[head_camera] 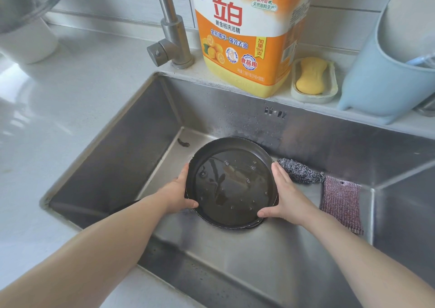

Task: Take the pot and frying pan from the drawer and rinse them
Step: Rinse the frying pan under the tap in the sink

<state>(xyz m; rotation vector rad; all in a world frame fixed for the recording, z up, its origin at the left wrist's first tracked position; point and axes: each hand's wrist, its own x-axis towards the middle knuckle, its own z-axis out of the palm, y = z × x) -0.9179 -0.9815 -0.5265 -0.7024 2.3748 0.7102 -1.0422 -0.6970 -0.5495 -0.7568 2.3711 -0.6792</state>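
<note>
A round black pot [231,183] sits low in the steel sink [122,147] and holds shallow water with a few bubbles. My left hand [180,190] grips its left rim and my right hand [282,194] grips its right rim. Under the pot's near edge a second dark rim [255,224] shows, and a dark handle-like shape [124,205] runs left behind my left forearm; this may be the frying pan, mostly hidden.
The faucet [173,32] stands behind the sink with no water running. A big orange detergent jug [249,34], a yellow soap in its dish [310,76] and a blue rack [386,72] line the back ledge. A steel scourer [299,170] and a purple cloth [341,204] lie at the sink's right.
</note>
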